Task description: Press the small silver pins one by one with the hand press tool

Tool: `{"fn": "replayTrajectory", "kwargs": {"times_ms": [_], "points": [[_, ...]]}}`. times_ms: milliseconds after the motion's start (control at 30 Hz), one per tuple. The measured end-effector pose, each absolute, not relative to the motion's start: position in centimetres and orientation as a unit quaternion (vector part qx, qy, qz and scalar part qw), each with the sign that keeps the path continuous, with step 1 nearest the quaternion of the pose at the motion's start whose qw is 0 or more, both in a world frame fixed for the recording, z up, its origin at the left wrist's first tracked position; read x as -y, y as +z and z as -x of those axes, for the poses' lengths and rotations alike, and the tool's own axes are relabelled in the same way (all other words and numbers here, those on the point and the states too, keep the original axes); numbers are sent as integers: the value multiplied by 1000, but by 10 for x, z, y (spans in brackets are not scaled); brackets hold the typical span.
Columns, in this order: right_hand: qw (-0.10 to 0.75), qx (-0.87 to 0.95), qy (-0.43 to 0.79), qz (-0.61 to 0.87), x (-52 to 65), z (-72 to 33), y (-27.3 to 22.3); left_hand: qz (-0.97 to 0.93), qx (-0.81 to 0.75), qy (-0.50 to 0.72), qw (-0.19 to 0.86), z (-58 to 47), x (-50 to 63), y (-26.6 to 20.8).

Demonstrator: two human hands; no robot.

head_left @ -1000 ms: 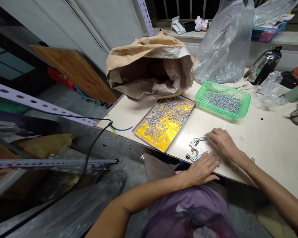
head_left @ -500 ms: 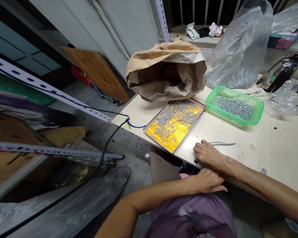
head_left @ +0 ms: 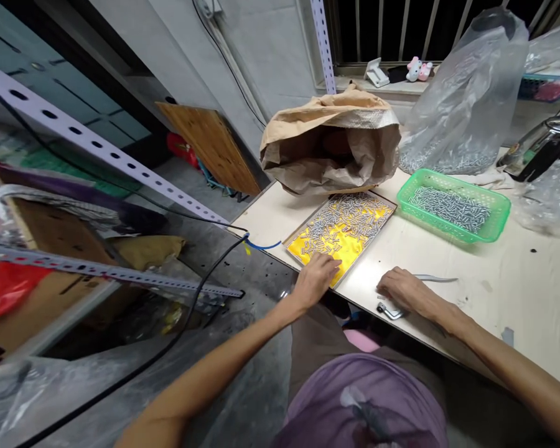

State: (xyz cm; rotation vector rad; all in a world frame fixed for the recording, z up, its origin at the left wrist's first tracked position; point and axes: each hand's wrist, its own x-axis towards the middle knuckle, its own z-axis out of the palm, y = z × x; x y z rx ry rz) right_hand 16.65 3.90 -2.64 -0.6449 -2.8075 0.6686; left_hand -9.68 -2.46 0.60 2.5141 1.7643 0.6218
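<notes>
Your left hand (head_left: 313,281)'s by those metal pins (head_left: 340,219) mid-frame, right hand (head_left: 405,290) over the metal tool (head_left: 394,315); can't tell if either's fingers are pinching. Pins look light, stiff, slippery, so grab mid-length.

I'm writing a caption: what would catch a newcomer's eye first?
Probably the brown paper sack, gaping open at the back of the table. In front lies a yellow-lined tray of small metal pieces, the left hand at its near edge. A green basket of similar pieces sits right of the tray.

Shiny metal pins (head_left: 348,208) lie on glossy yellow lining (head_left: 352,247) mid-frame, beneath a crumpled, matt brown paper sack (head_left: 329,112); right of centre, a smooth metal tool (head_left: 392,312).
</notes>
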Motion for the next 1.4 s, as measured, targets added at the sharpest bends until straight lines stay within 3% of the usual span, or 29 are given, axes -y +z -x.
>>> {"fn": "replayTrajectory", "kwargs": {"times_ms": [133, 300, 400, 567, 733, 800, 867, 967, 1033, 1167, 1400], "points": [[108, 947, 224, 202, -31, -174, -17, -819, -564, 99, 39, 111, 5, -4], [42, 960, 100, 257, -17, -168, -14, -836, -543, 43, 61, 111, -4, -12], [44, 968, 35, 246, -11, -158, -19, -827, -555, 46, 74, 110, -5, -13], [175, 942, -13, 285, -35, -168, 0, -781, -589, 139, 154, 111, -7, -11], [254, 831, -82, 487, -101, -209, 59, -621, -654, 283, 327, 105, -13, -1], [275, 811, -45, 514, -110, -208, 72, -547, -664, 327, 392, 98, -16, 4], [301, 830, 67, 464, -100, -189, 71, -505, -656, 362, 429, 89, -18, 9], [321, 841, 255, 354, -68, -140, 51, -495, -636, 388, 447, 77, -17, 17], [332, 822, 316, 337, -49, -110, 38, -506, -627, 390, 446, 71, -14, 23], [349, 787, 366, 354, -39, -78, 29, -492, -632, 401, 444, 71, -7, 31], [350, 797, 352, 344, -44, -57, 31, -353, -603, 443, 563, 88, 1, 36]]}}
